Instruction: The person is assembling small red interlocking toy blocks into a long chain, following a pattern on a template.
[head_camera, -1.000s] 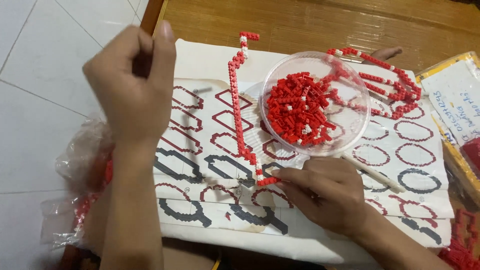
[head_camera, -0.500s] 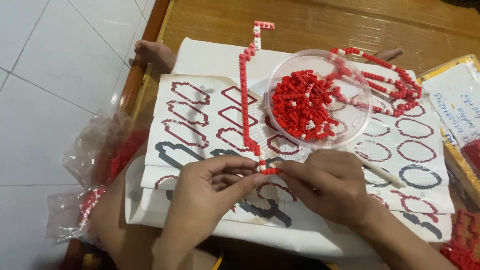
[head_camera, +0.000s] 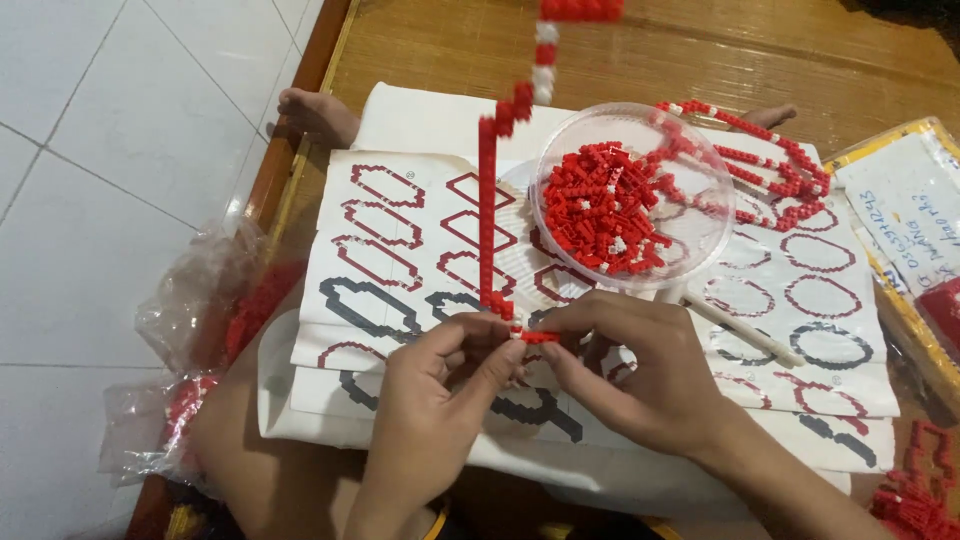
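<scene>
Head view shows the left hand (head_camera: 440, 400) and right hand (head_camera: 640, 375) meeting fingertip to fingertip, both pinching the near end of a long red-and-white brick strip (head_camera: 488, 210) that rises toward the far side. Beneath lie printed pattern sheets (head_camera: 400, 240). Right of the strip sits a clear round dish (head_camera: 700, 240) of red bricks.

The scene is viewed by a single head-worn camera, aimed steeply downward and held close above the lap; the pattern sheets (head_camera: 400, 230) are framed centrally.
</scene>
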